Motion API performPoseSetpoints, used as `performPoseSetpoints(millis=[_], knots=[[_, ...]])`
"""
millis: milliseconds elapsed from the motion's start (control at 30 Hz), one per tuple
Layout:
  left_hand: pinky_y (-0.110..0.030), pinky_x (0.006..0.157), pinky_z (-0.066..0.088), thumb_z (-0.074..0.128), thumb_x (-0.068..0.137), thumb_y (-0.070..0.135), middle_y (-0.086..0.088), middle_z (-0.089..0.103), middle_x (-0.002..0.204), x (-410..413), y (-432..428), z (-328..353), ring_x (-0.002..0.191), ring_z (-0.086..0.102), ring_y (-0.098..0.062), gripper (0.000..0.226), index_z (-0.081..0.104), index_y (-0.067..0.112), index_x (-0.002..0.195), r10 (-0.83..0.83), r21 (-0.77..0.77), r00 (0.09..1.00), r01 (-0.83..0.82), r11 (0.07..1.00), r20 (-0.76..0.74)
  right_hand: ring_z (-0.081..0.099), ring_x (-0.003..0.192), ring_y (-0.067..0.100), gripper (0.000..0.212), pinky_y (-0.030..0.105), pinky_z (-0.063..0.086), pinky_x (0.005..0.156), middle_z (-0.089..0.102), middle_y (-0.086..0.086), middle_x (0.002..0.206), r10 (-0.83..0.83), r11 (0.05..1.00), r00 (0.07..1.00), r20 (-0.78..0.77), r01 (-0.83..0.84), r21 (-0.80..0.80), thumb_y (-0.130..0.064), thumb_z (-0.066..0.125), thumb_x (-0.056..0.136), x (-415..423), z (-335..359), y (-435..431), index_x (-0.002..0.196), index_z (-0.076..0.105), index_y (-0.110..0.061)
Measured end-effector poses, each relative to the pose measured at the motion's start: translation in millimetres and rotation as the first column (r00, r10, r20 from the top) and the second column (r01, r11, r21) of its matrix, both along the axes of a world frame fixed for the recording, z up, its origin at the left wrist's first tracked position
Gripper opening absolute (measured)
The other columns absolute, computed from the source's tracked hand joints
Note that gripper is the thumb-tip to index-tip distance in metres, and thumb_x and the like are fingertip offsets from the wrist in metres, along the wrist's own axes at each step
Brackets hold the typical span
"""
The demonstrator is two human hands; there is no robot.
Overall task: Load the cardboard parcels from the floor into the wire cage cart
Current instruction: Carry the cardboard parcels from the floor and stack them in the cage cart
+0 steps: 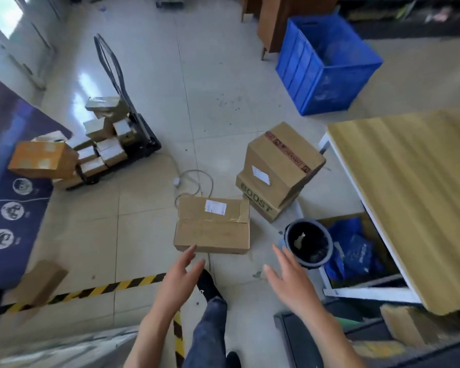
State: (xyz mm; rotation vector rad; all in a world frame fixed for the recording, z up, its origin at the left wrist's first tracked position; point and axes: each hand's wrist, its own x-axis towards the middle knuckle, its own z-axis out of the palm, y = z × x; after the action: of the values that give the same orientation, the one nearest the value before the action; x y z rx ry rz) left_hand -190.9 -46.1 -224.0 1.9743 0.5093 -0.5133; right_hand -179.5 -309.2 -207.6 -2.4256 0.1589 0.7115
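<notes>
A flat cardboard parcel (212, 224) with a white label lies on the tiled floor straight ahead. My left hand (181, 272) hovers open just short of its near left corner, apart from it. My right hand (286, 272) is open too, held to the right of the parcel's near edge. Behind and to the right, a taller taped parcel (279, 162) sits tilted on a box printed BOOST (260, 205). No wire cage cart is in view.
A black platform trolley (133, 144) with several small boxes stands at left, with an orange box (40, 159) beside it. A blue crate (327, 65) is far right, a black bin (307, 243) near my right hand, a wood-topped table (409, 187) at right. Yellow-black tape (96, 289) crosses the floor.
</notes>
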Motion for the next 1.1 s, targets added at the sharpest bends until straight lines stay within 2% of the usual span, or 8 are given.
performPoseSetpoints(millis=[100, 233, 500, 600, 767, 867, 967, 1100], knots=[[-0.034, 0.101, 0.044, 0.056, 0.098, 0.039, -0.003, 0.055, 0.142, 55.1, 10.9, -45.8, 0.125, 0.054, -0.018, 0.053, 0.044, 0.027, 0.147, 0.042, -0.032, 0.991, -0.046, 0.998, -0.127, 0.01, 0.152, 0.015, 0.064, 0.04, 0.021, 0.118, 0.008, -0.005, 0.167, -0.023, 1.0, 0.994, -0.109, 0.022, -0.007, -0.048, 0.04, 0.101, 57.8, -41.5, 6.4, 0.158, 0.016, -0.032], [-0.027, 0.091, 0.041, 0.056, 0.099, 0.026, -0.008, 0.06, 0.133, 122.8, 22.6, -124.6, 0.112, 0.058, -0.017, 0.044, 0.05, 0.016, 0.141, 0.104, -0.056, 0.962, -0.122, 0.991, -0.253, 0.013, 0.152, 0.016, 0.065, 0.042, 0.023, 0.118, 0.013, -0.004, 0.166, 0.004, 0.999, 0.972, -0.234, -0.012, -0.036, -0.047, 0.04, 0.101, 137.1, -121.5, 6.5, 0.158, 0.017, -0.03], [-0.043, 0.094, 0.05, 0.064, 0.092, 0.028, -0.017, 0.055, 0.137, 222.2, 75.9, -370.0, 0.113, 0.06, -0.03, 0.059, 0.043, 0.009, 0.145, 0.281, 0.13, 0.86, -0.249, 0.96, -0.425, 0.023, 0.149, 0.025, 0.067, 0.043, 0.028, 0.113, 0.022, 0.003, 0.164, -0.145, 0.988, 0.888, -0.436, 0.111, -0.102, -0.039, 0.046, 0.1, 257.9, -356.7, -1.7, 0.159, 0.016, -0.023], [-0.038, 0.09, 0.047, 0.068, 0.091, 0.032, -0.018, 0.049, 0.144, 247.6, 99.2, -464.2, 0.123, 0.055, -0.032, 0.069, 0.038, 0.01, 0.148, 0.348, 0.231, 0.825, -0.27, 0.935, -0.445, 0.024, 0.149, 0.028, 0.071, 0.041, 0.027, 0.114, 0.022, 0.007, 0.164, -0.219, 0.974, 0.846, -0.486, 0.159, -0.162, -0.037, 0.048, 0.1, 282.3, -456.2, -3.0, 0.159, 0.012, -0.022], [-0.033, 0.109, 0.038, 0.075, 0.084, 0.038, -0.013, 0.044, 0.149, 261.8, 130.9, -600.1, 0.135, 0.046, -0.026, 0.087, 0.03, 0.007, 0.152, 0.365, 0.286, 0.825, -0.259, 0.923, -0.432, 0.03, 0.146, 0.031, 0.088, 0.04, 0.032, 0.111, 0.022, 0.008, 0.164, -0.26, 0.964, 0.773, -0.579, 0.173, -0.203, -0.043, 0.054, 0.097, 305.8, -588.9, 1.3, 0.159, -0.007, -0.027], [-0.019, 0.087, 0.049, 0.081, 0.077, 0.034, 0.0, 0.058, 0.128, 252.7, 136.4, -648.9, 0.116, 0.06, -0.015, 0.078, 0.043, 0.006, 0.14, 0.358, 0.184, 0.825, -0.308, 0.933, -0.437, 0.029, 0.147, 0.028, 0.102, 0.035, 0.028, 0.113, 0.019, 0.006, 0.165, -0.317, 0.948, 0.746, -0.585, 0.258, -0.185, -0.043, 0.062, 0.094, 307.4, -635.9, 11.7, 0.157, -0.016, -0.023], [-0.028, 0.087, 0.055, 0.087, 0.06, 0.05, -0.001, 0.067, 0.121, 240.1, 152.1, -674.4, 0.106, 0.067, -0.013, 0.086, 0.052, 0.011, 0.128, 0.379, 0.162, 0.814, -0.343, 0.925, -0.44, 0.03, 0.146, 0.023, 0.11, 0.03, 0.027, 0.11, 0.017, 0.005, 0.165, -0.422, 0.902, 0.729, -0.539, 0.398, -0.168, -0.039, 0.069, 0.089, 302.7, -656.7, 20.5, 0.157, -0.015, -0.02], [-0.041, 0.089, 0.057, 0.089, 0.043, 0.07, 0.003, 0.072, 0.112, 230.8, 183.7, -678.6, 0.1, 0.071, -0.013, 0.097, 0.061, 0.015, 0.119, 0.39, 0.175, 0.821, -0.348, 0.921, -0.417, 0.043, 0.135, 0.017, 0.094, 0.026, 0.035, 0.101, 0.042, 0.0, 0.151, -0.465, 0.856, 0.706, -0.534, 0.513, -0.067, -0.034, 0.075, 0.082, 301.5, -632.7, 23.2, 0.154, 0.017, -0.017]])
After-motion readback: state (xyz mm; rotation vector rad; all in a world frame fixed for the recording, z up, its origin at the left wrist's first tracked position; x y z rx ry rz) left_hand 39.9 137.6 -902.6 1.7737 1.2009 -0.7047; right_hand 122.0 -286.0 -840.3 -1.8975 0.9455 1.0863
